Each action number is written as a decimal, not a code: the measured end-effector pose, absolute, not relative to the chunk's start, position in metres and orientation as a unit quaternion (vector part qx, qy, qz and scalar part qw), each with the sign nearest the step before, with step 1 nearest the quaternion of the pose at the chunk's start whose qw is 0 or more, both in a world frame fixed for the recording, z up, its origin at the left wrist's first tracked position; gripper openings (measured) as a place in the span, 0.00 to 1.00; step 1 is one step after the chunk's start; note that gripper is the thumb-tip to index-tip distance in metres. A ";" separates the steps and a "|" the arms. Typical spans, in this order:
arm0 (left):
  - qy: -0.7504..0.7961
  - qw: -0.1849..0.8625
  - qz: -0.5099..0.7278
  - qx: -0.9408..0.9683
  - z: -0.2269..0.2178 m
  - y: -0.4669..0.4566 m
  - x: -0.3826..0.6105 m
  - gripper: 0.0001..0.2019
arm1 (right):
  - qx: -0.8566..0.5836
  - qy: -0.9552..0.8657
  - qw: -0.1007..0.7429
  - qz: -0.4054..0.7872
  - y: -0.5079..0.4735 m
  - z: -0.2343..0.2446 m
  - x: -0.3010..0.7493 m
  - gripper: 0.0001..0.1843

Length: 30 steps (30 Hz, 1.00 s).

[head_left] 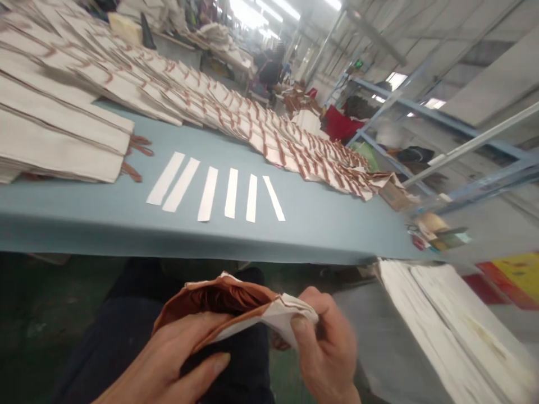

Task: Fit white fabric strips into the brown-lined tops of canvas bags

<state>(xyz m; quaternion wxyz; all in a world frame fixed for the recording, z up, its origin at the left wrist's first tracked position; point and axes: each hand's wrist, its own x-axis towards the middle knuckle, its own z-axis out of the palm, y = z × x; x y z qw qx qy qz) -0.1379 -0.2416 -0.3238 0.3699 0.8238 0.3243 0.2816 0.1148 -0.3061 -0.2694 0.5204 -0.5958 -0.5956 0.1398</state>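
Above my lap, both hands hold a cloth piece with a white outside and brown lining (248, 296), its mouth gaping upward like a bag's. My left hand (177, 353) grips its near left side, the fingers reaching in over the brown edge and the thumb outside. At the right end, my right hand (326, 342) pinches a folded white corner between thumb and fingers. The underside of the cloth is hidden by my hands. Beyond it, several white strips (207, 193) lie spaced out on the blue-grey table (320, 235).
Long overlapping rows of cream cloth pieces with brown straps (236, 120) run along the table's far side. A cream stack with brown loops (63, 129) lies at left. Stacked white panels (446, 325) stand at my right, near a blue metal rack (446, 126).
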 end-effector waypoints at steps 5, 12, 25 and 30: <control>0.384 0.357 0.292 0.800 -0.316 -0.229 -0.156 0.17 | -0.557 -0.648 0.510 0.099 -0.288 -0.285 0.099 0.17; 0.369 0.473 0.258 0.757 -0.285 -0.205 -0.157 0.12 | -0.510 -0.742 0.427 0.089 -0.266 -0.315 0.074 0.13; 0.429 0.453 0.238 0.744 -0.308 -0.228 -0.172 0.12 | -0.545 -0.497 0.356 0.573 -0.273 -0.303 0.048 0.24; 0.488 0.499 0.197 0.689 -0.299 -0.236 -0.172 0.11 | -0.483 -0.434 0.333 0.684 -0.264 -0.307 0.046 0.35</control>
